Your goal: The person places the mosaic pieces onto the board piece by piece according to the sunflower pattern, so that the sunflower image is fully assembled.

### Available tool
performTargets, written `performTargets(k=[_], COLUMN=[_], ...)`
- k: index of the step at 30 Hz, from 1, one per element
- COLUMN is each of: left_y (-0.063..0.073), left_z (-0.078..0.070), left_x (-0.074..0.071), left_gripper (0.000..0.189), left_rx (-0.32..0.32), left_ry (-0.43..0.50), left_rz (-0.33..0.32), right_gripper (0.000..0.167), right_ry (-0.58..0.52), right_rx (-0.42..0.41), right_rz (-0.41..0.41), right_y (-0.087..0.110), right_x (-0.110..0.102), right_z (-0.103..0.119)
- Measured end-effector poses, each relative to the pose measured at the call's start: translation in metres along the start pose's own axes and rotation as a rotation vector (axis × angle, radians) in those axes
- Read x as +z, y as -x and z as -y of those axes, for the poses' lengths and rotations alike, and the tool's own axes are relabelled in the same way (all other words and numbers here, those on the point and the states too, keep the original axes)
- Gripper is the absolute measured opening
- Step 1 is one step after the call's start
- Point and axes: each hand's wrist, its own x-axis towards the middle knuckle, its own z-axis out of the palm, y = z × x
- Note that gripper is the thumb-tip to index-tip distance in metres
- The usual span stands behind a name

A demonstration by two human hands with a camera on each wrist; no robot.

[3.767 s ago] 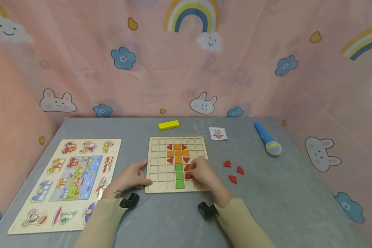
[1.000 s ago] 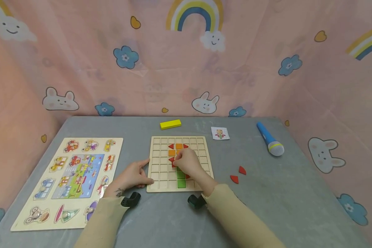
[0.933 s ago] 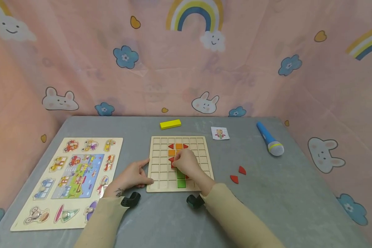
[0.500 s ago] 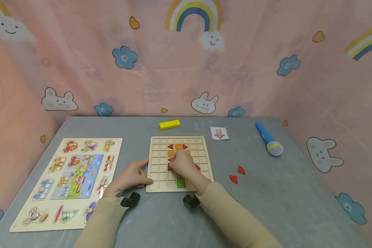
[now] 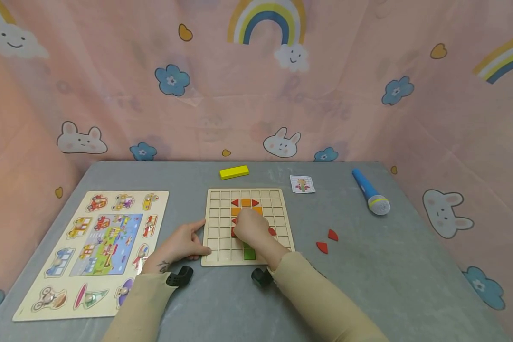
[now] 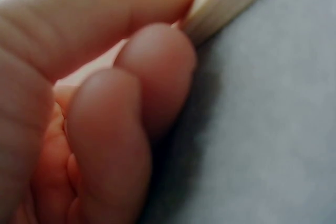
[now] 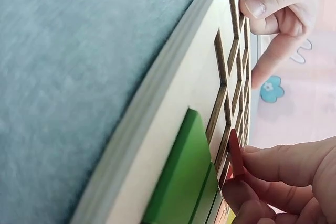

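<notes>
A wooden grid board (image 5: 215, 241) lies mid-table, with orange squares (image 5: 246, 202), red triangles (image 5: 235, 203), green squares (image 5: 250, 254) and red quarter-circle pieces (image 5: 272, 231) in its cells. My left hand (image 5: 180, 243) is at its left edge, thumb on the near left corner and index finger along the side. In the right wrist view, a red piece (image 7: 235, 153) stands on edge between the pinching thumb and finger of my right hand (image 7: 294, 174). From the head, the right hand hides the middle of the pattern. Two loose red quarter-circle pieces (image 5: 322, 247) lie to the right.
A puzzle board with vehicle pictures (image 5: 147, 256) lies at left, under the left sleeve. Along the back are a yellow block (image 5: 234, 172), a small pattern card (image 5: 302, 184) and a blue toy microphone (image 5: 367, 187). A pink printed curtain (image 5: 342, 109) surrounds the table.
The right hand has moved from the right of the green column to its left. One of the three loose red pieces has left the tabletop. The left hand stays put.
</notes>
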Motion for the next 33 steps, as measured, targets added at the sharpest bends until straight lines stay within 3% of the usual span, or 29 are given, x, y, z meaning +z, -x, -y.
performTargets(k=[11,18,21,26,30,33], left_y=[0.000,0.002,0.001,0.001,0.003,0.004], left_z=[0.000,-0.003,-0.004,-0.003,-0.002,-0.002], left_x=[-0.001,-0.002,-0.001,-0.001,-0.001,-0.001], left_gripper=[0.092,0.092,0.092,0.092,0.093,0.093], left_rx=[-0.002,0.009,0.020,0.022,0.024,0.020], left_ry=[-0.001,0.001,0.004,0.006,0.008,0.008], left_rz=[0.005,0.013,0.020,0.024,0.025,0.024], right_gripper=[0.020,0.019,0.014,0.026,0.031,0.025], right_ry=[0.122,0.024,-0.078,-0.168,-0.118,-0.060], right_rx=[0.002,-0.033,0.003,0.130,0.243,0.294], right_rz=[-0.021,-0.064,-0.097,-0.101,-0.075,-0.030], right_y=[-0.003,0.005,0.011,0.016,0.023,0.031], right_x=[0.005,-0.016,-0.038,-0.071,-0.086,-0.091], right_z=[0.003,-0.011,-0.032,-0.092,-0.141,-0.166])
